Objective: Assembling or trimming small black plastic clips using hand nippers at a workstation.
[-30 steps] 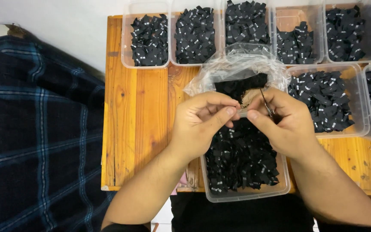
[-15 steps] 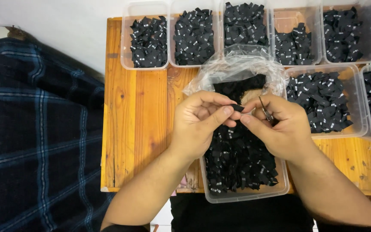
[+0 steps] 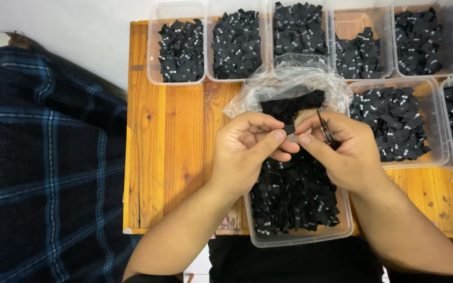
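Note:
Both of my hands meet above a clear plastic tub [image 3: 300, 238] heaped with small black fabric labels. My left hand [image 3: 247, 152] pinches one small black label [image 3: 289, 128] between thumb and fingertips. My right hand [image 3: 342, 149] touches the same label with its fingertips and also holds a small pair of snips [image 3: 325, 128] against the palm. Right behind the hands lies a crumpled clear plastic bag [image 3: 289, 84] with more black labels in it.
A wooden table [image 3: 169, 157] bears a row of clear tubs of black labels at the back [image 3: 182, 50] and more at the right [image 3: 394, 123]. A dark blue plaid cloth [image 3: 43, 167] lies to the left of the table.
My hands have stayed in place over the tub; the fingers have shifted slightly on the small label between them.

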